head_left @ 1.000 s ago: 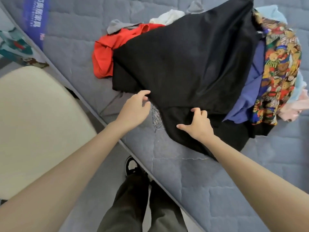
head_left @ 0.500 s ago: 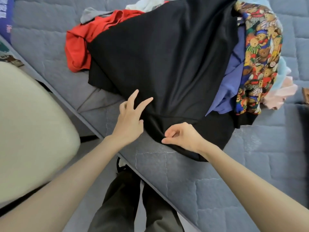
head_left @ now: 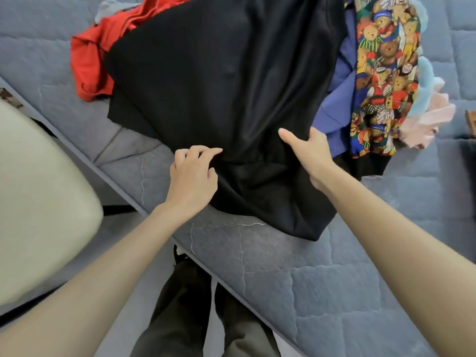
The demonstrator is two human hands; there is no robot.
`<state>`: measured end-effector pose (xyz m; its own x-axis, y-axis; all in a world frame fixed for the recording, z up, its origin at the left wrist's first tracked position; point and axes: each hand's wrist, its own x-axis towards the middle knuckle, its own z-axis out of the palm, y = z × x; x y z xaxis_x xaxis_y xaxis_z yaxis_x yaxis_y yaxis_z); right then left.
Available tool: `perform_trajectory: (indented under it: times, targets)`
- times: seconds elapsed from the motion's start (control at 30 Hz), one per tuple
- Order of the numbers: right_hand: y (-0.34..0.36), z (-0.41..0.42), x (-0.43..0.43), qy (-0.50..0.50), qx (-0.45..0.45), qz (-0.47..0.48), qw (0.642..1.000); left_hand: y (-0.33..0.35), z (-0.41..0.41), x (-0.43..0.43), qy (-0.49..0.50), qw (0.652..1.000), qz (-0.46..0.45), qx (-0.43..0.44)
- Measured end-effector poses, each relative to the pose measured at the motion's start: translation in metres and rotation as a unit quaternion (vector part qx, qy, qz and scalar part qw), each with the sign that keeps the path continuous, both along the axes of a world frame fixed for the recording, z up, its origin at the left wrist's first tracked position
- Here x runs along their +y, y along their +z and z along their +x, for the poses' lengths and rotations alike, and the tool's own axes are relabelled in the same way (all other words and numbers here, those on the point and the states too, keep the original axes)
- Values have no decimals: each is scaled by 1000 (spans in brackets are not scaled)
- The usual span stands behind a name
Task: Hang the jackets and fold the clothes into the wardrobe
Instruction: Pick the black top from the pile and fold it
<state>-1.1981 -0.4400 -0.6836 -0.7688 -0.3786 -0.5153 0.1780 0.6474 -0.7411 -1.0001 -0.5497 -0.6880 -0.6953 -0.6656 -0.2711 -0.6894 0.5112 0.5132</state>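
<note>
From the head view, the right hand had left the near hem of the black garment, where it had been pinching half a second before, and gone out to the cloth's right side. The left hand, which had lain on the black cloth with its fingers splayed, had drawn them in and sat at the left side of the lower flap. With a hand now at either side, I took it that the person was getting hold of the piece to lift it or spread it out, so sorting had only started and nothing had reached the wardrobe.

The right grip was fairly wide: the thumb stretched flat across the top of the black cloth, and the fingers curled over the edge and dug into it, so it held the fabric there. The left grip was narrow, with the fingers bent, the forefinger tip on the cloth and the thumb pressed to a small bunch of it. Whether it really pinched that bunch or only pushed at it, I could not tell.

The black garment lay on top of a heap on the grey quilted mattress, its lower corner near the mattress edge. A red garment showed from under its left side, and a blue garment and a teddy-bear print garment lay at its right.
</note>
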Motion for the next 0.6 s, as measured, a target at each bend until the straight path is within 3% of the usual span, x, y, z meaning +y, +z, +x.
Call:
perform_trajectory:
  times: [0.1,0.17,0.27,0.37,0.47,0.6]
  targets:
    - [35,4,-4,97,124,11,987,24,-9,9,-1,999,37,37]
    - [69,3,-3,159,158,17,974,45,-17,19,-9,994,100,40]
    - [122,3,-11,264,143,12,954,78,-32,35,11,983,180,24]
    - [178,11,-27,359,103,-22,927,113,-47,44,85,965,212,128]
    - [225,20,-48,389,74,-87,914,148,-54,42,236,925,166,247]
    - [273,48,-74,476,69,-124,868,181,-29,27,367,880,55,296]
